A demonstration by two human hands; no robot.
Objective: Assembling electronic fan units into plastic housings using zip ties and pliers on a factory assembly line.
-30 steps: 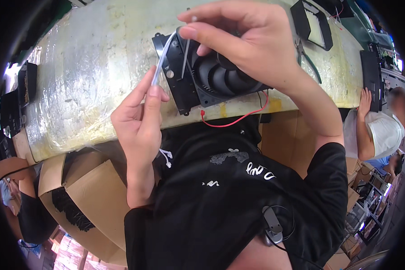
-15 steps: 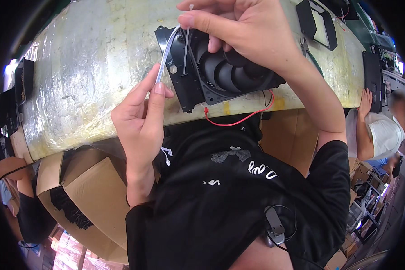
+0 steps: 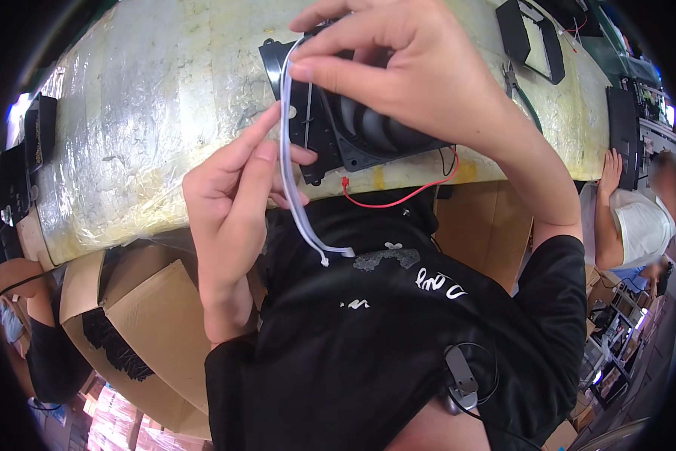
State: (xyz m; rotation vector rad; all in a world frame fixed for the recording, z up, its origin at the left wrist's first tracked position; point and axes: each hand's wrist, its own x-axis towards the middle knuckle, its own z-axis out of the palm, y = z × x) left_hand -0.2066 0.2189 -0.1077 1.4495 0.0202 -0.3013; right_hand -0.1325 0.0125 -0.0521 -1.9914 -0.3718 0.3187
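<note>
the pale cable (image 3: 284, 135) runs down the middle of the frame, a little left of centre, its long axis close to upright. it starts at the fingertips of the right hand (image 3: 407, 71), near the top, drops almost straight past the left hand, then bows toward the lower right. at its lower end it splits: one small tip points down, the other bends off to the right, both in front of the black shirt (image 3: 383, 338).

the right hand reaches in from the right side and has the cable's upper end pinched between thumb and fingers, which point to the left of the frame. the left hand (image 3: 229, 184), left of centre, is half curled with its fingers pointing to the upper right. the cable passes right across its fingertips, but whether they grip it i cannot tell.

behind both hands, in the upper middle, is the black fan unit (image 3: 353, 143), partly covered by the right hand. its left edge slants from upper left to lower right. a thin pale strip (image 3: 308, 113) stands nearly upright in front of it, roughly in line with the cable. below, a red wire (image 3: 398, 204) curves along the near edge of the plastic-covered table (image 3: 150, 113); its red connector (image 3: 345, 183) is at the left end.
</note>
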